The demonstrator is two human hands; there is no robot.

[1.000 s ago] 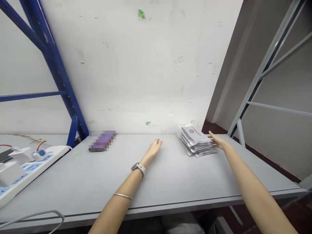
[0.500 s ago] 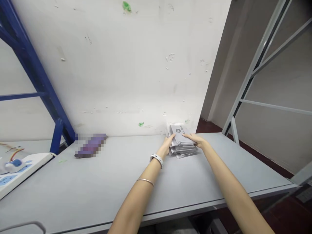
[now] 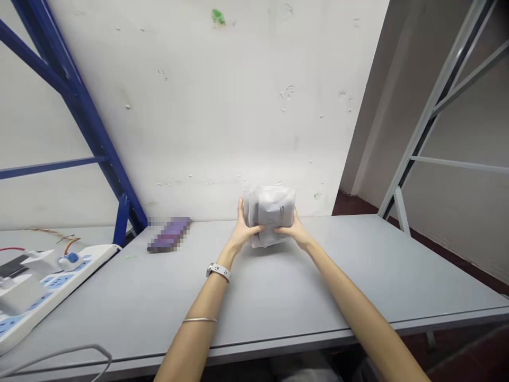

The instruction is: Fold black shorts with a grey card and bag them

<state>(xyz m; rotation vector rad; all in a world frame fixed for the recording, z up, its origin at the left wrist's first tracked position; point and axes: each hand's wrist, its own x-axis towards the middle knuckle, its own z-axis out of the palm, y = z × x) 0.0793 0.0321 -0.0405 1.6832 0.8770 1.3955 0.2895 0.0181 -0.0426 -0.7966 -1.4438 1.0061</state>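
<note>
A stack of whitish-grey plastic-wrapped packets (image 3: 274, 207) with dark lettering on the front one stands tilted up between my hands, close to the wall. My left hand (image 3: 243, 231) grips its left side, the thumb across the front. From the right, my right hand (image 3: 295, 231) clasps the other side, its thumb also on the front face. The remaining fingers are partly hidden behind the packets. A pale watch band and a thin bracelet are on my left arm.
The grey tabletop (image 3: 159, 302) meets a marked white wall (image 3: 222, 116). A pixelated purple item (image 3: 170, 233) lies left of the packets. At far left is a power strip (image 3: 59, 286) with plugs, beside a blue metal frame (image 3: 91, 127). A grey cable (image 3: 87, 347) crosses the front left.
The packets, flat in a pile before, are now tipped upright and shifted left in my hands. My view has turned slightly left, showing more of the power strip.
</note>
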